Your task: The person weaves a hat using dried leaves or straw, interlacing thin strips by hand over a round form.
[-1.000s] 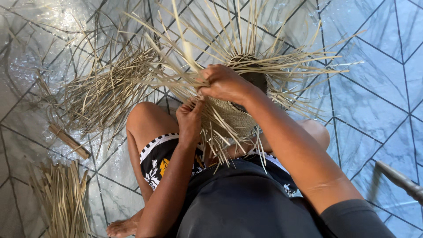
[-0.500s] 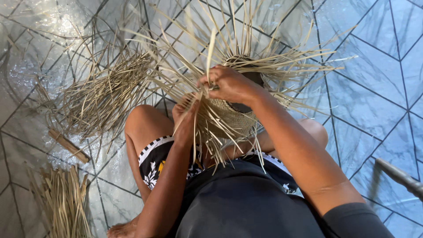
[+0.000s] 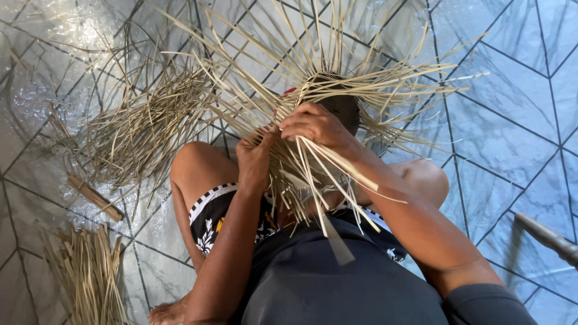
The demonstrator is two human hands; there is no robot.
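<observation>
I sit on a tiled floor with a half-woven piece of pale straw strips point(image 3: 337, 90) held over my lap, its loose strands fanning outward in all directions. A dark rounded form point(image 3: 343, 105) shows at its centre. My left hand point(image 3: 256, 153) pinches strands at the near left edge of the weave. My right hand point(image 3: 316, 126) grips a bunch of strips just beside it, fingers curled over them. Long strips hang down over my right forearm toward my dark shirt.
A loose heap of straw strips point(image 3: 144, 126) lies on the floor to the left. A neat bundle of cut strips point(image 3: 90, 271) rests at lower left, a short stick point(image 3: 93, 195) above it. A grey bar point(image 3: 545, 238) crosses the right edge. My bare foot point(image 3: 168, 313) is at the bottom.
Both hands have shifted slightly lower on the weave, and the upright strip my right hand was lifting is now folded down among the strands.
</observation>
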